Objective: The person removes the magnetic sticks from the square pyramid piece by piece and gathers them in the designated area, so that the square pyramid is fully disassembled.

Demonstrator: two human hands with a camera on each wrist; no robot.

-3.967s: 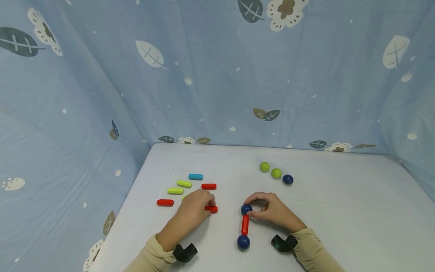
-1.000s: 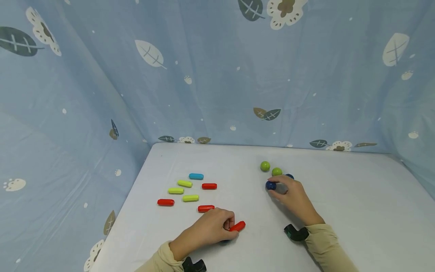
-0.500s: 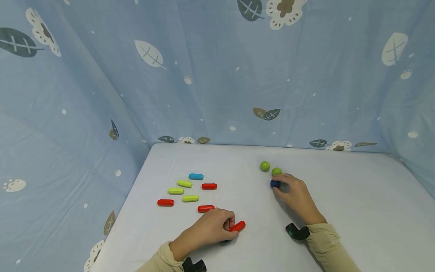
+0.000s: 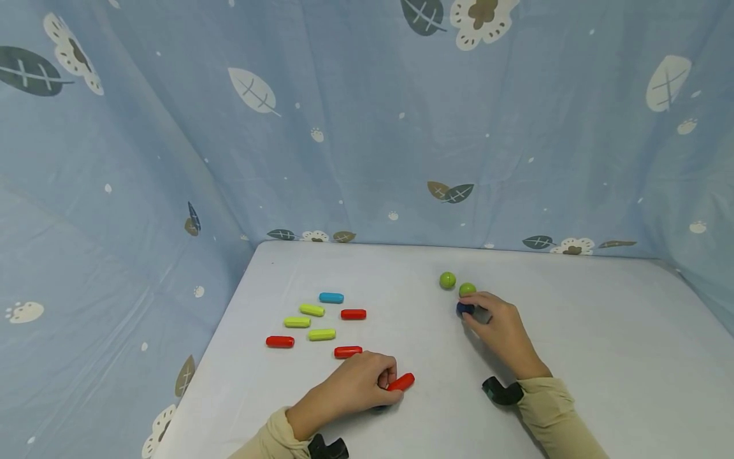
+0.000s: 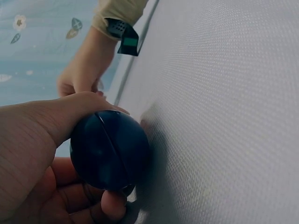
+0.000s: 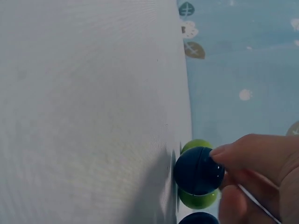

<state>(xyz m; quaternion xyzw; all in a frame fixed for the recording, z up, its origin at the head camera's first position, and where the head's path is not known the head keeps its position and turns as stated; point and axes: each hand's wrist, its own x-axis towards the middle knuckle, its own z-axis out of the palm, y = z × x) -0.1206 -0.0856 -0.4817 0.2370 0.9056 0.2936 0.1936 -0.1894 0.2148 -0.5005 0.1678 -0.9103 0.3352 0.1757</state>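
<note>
Near the front of the table my left hand (image 4: 355, 384) holds a red rod (image 4: 403, 382) that points up and to the right. The left wrist view shows a dark blue ball (image 5: 110, 149) within that hand's grip, between thumb and fingers. Farther back, my right hand (image 4: 500, 328) pinches another dark blue ball (image 6: 199, 171) between thumb and finger, low over the cloth. Just behind it are two green balls, one close (image 4: 467, 289) and one farther left (image 4: 448, 280). A further blue ball (image 6: 199, 218) shows at the bottom of the right wrist view, mostly hidden by my hand in the head view.
Left of my hands lie loose rods: a blue one (image 4: 331, 298), several yellow-green ones (image 4: 322, 334) and several red ones (image 4: 280, 342). One red rod (image 4: 347, 352) lies right behind my left hand. A blue patterned curtain (image 4: 367, 159) borders the white table (image 4: 573, 331).
Four seconds ago the red rod stood between two blue balls; now one ball is in my right hand, carried back to the green balls. My left hand, moved nearer, has stayed still this last second.
</note>
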